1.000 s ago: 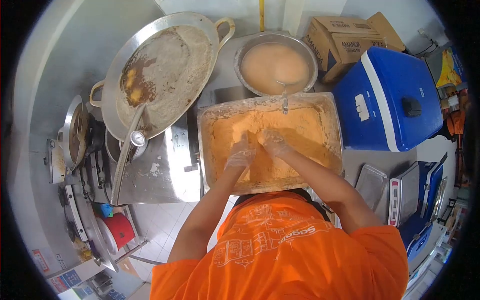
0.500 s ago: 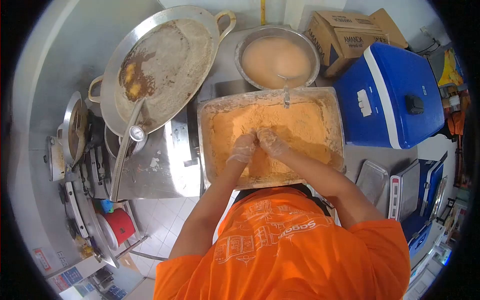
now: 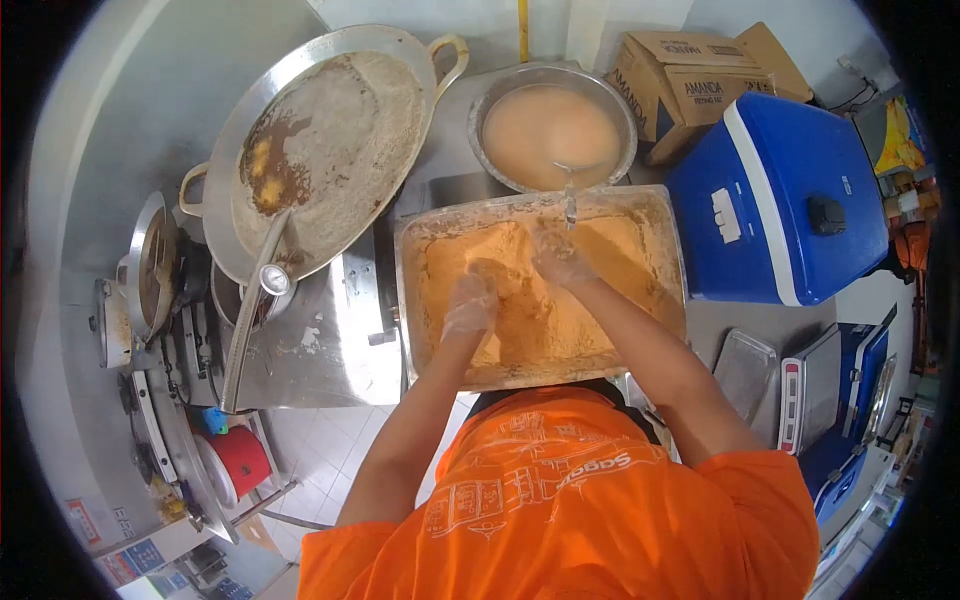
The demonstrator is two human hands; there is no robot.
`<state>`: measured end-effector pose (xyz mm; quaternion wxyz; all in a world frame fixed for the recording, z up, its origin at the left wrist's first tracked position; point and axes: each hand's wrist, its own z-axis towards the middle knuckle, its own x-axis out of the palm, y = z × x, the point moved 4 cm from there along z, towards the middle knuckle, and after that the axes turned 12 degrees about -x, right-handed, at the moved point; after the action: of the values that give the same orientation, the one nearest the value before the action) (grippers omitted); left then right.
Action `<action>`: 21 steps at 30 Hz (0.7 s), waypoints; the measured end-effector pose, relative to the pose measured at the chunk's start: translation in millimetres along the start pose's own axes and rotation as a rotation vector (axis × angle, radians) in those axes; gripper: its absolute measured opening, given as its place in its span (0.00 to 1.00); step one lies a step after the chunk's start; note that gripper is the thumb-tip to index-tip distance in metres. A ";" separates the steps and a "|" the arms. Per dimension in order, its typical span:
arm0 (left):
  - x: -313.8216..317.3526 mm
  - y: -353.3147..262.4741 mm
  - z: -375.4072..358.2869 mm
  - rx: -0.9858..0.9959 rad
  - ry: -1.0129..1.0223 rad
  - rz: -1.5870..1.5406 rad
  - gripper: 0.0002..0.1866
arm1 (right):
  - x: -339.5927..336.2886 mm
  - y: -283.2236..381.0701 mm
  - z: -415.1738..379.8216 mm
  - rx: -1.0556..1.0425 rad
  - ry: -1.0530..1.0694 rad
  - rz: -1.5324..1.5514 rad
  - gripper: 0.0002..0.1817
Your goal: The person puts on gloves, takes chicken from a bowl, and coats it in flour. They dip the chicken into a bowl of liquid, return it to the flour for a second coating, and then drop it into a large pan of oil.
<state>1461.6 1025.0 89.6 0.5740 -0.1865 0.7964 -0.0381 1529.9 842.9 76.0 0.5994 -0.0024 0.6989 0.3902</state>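
Both my hands wear clear plastic gloves dusted with orange powder. They are inside a rectangular metal tray (image 3: 685, 290) of loose orange flour-like coating (image 3: 620, 245). My left hand (image 3: 474, 298) rests in the powder left of the middle, fingers loosely curved and apart, partly hidden. Farther back, toward the far rim, my right hand (image 3: 556, 254) touches the powder with its fingers stretched forward. I make out nothing held in either hand. A furrow runs through the powder between them.
Behind the tray stands a metal bowl (image 3: 480, 150) of pale orange liquid with a utensil in it. A large pan (image 3: 390, 110) of foamy oil with browned pieces and a long-handled tool (image 3: 245, 325) is at left. A blue cooler (image 3: 770, 220) and cardboard box (image 3: 700, 85) stand right.
My hands were together near the tray's middle; now they are apart. The right has moved toward the far rim, the left slightly toward the left. The view has shifted slightly.
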 end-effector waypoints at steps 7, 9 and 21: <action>-0.7 -1.8 27.5 0.053 0.244 -0.118 0.20 | 7.6 36.1 5.9 -0.432 0.766 -0.473 0.16; 7.5 -4.6 21.5 0.109 0.244 -0.033 0.18 | 0.8 62.2 -19.0 -0.432 0.744 -0.518 0.16; 12.6 -22.0 0.0 0.101 0.237 -0.132 0.15 | 58.8 42.2 -61.8 -0.137 0.153 -0.021 0.12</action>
<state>1463.8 1000.3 84.3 0.4808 -0.2035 0.8417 -0.1378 1441.8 865.7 48.1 0.5466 -0.0808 0.7143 0.4294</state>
